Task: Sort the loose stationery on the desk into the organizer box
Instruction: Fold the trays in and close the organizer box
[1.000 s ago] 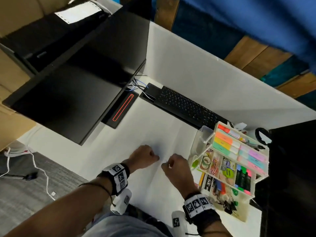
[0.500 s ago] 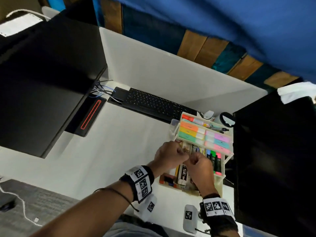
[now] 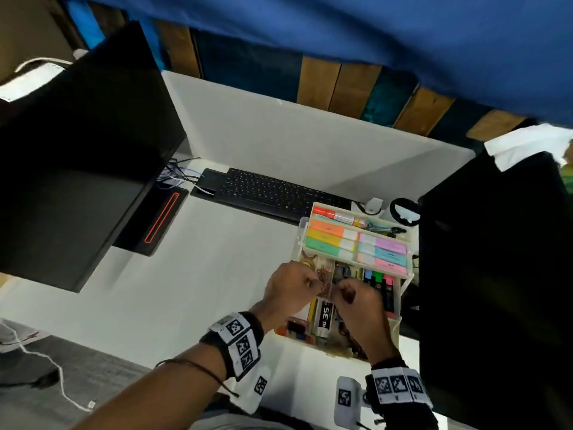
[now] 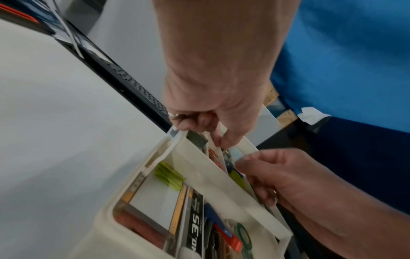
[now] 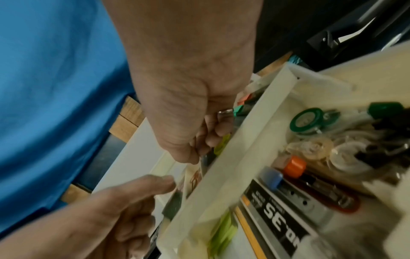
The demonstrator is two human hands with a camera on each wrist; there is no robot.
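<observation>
The cream tiered organizer box [image 3: 410, 240] stands at the right of the white desk. Both hands hover over its middle tray [image 4: 210, 175], above the compartment of copper paper clips [image 3: 325, 276]. My left hand [image 3: 310, 282] has curled fingers, and thumb and forefinger pinch a small gold-coloured clip over that compartment [image 4: 214, 154]. My right hand [image 3: 342, 290] is just to the right with its fingers also curled. Its thumb and fingers [image 5: 197, 150] press together on something small that is mostly hidden. The two hands almost touch.
A black keyboard [image 3: 273, 193] lies behind the box. Dark monitors stand to the left [image 3: 77, 150] and right [image 3: 496, 274]. Pastel highlighters [image 3: 356, 240] fill the top tray. A staples box [image 3: 325, 315] and markers lie in the bottom tray. Bare desk [image 3: 201, 290] lies left of the box.
A second ago both hands were curled on the bare desk left of the box. They have moved right and now hover over the middle tray's clip compartment.
</observation>
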